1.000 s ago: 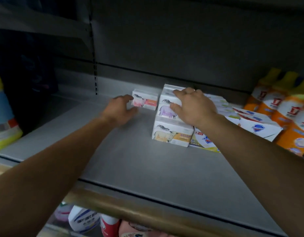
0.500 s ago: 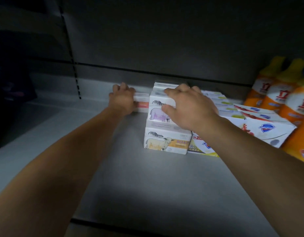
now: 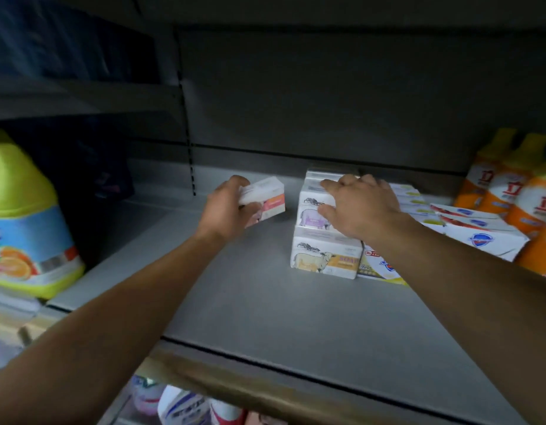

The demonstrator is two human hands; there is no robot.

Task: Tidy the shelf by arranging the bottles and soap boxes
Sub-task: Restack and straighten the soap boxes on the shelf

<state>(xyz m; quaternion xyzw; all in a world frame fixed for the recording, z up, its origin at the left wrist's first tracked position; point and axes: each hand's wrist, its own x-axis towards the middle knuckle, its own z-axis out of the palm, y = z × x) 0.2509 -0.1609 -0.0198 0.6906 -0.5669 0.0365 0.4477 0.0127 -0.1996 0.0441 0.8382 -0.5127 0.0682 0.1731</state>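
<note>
A pink-banded soap box is gripped in the left hand, tilted, just left of the stacked soap boxes. The stack's top is pressed by the right hand's flat fingers. Bare grey shelf is left open toward the front edge.

Shelf under my arms is grey painted metal, matt, smooth, no shine. Back panel same matt grey metal. Front lip of shelf looks like a brownish glossy strip, maybe plastic, too blurred to say. Soap box in my left hand is printed cardboard, slightly satin. Stacked soap boxes under my right hand are the same coated card, smooth faces. Red-and-white packs have glossier card or film. Orange bottles are smooth plastic with shiny labels. Yellow-green jug is glossy moulded plastic with a slick printed label.
</note>
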